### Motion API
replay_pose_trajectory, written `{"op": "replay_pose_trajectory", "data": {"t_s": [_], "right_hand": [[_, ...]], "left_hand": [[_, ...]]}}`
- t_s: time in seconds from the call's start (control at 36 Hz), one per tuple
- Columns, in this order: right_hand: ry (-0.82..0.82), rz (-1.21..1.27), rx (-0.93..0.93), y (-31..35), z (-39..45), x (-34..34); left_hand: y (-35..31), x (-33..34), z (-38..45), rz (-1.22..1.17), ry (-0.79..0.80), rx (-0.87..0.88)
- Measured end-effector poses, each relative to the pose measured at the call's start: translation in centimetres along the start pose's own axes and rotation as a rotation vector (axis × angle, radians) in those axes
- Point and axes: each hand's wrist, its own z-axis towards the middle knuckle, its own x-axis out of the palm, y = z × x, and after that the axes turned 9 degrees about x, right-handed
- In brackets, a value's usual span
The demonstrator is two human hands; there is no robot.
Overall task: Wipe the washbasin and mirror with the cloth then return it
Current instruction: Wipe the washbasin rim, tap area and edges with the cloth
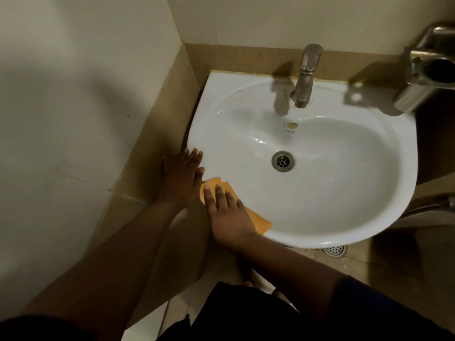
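Before us hangs the white ceramic washbasin (344, 168), its steel tap (305, 77) behind the round metal drain (283, 161); our folded orange cloth (261, 223) lies on its near-left rim, a perforated floor drain (334, 250) below.

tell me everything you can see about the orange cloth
The orange cloth is a thin, soft-looking fabric lying flat and partly folded on the front left rim of the white ceramic washbasin. The right hand presses it down with straight fingers, hiding its middle. The left hand rests beside its far corner.
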Motion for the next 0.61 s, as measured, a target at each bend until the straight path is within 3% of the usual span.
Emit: {"op": "replay_pose_trajectory", "data": {"t_s": [0.28, 0.61], "right_hand": [[-0.034, 0.121, -0.017, 2.1, 4.5, -0.9], [0.024, -0.007, -0.241, -2.6, -0.1, -0.4]], "left_hand": [[0.6, -1.3, 3.5, 0.017, 0.026, 0.016], [-0.2, -0.8, 2.2, 0.037, 0.028, -0.002]]}}
